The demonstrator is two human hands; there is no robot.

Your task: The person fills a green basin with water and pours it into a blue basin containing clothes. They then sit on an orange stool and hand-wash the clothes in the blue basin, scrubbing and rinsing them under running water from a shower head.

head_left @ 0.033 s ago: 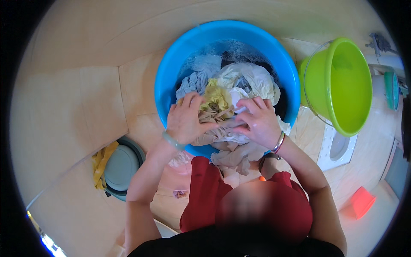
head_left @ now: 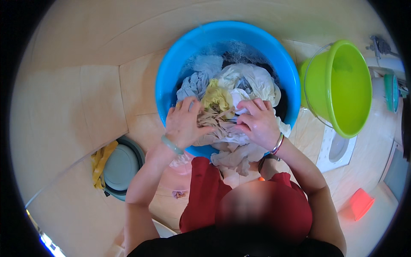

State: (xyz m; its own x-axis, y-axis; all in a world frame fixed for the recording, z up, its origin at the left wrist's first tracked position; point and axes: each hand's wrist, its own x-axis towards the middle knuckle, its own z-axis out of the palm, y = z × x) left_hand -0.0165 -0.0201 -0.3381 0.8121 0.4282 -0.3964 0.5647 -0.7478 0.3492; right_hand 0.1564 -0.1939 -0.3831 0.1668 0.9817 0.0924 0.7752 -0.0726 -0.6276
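Note:
A big round blue basin (head_left: 165, 81) stands in front of me, heaped with wet laundry. My left hand (head_left: 184, 124), with a pale bangle at the wrist, curls its fingers into a beige cloth (head_left: 220, 124) at the basin's near side. On the cloth's other side my right hand (head_left: 259, 122) grips it too, with bracelets at the wrist. Both sets of fingertips are partly hidden in the folds. Beyond the hands lie a yellow cloth (head_left: 217, 96), a light blue garment (head_left: 193, 85) and a white garment (head_left: 261, 83). A pale wet cloth (head_left: 242, 157) hangs over the near rim.
To the right a lime-green bucket (head_left: 349, 90) with a wire handle tilts beside a white squat toilet (head_left: 338, 147). At left sits a grey-green folded basin (head_left: 122, 167) with a yellow cloth (head_left: 102, 165) over its edge. An orange-red container (head_left: 361, 204) is at lower right.
The beige cloth between my hands shows more bunched folds. My left hand has shifted very slightly toward me; my right hand has hardly moved.

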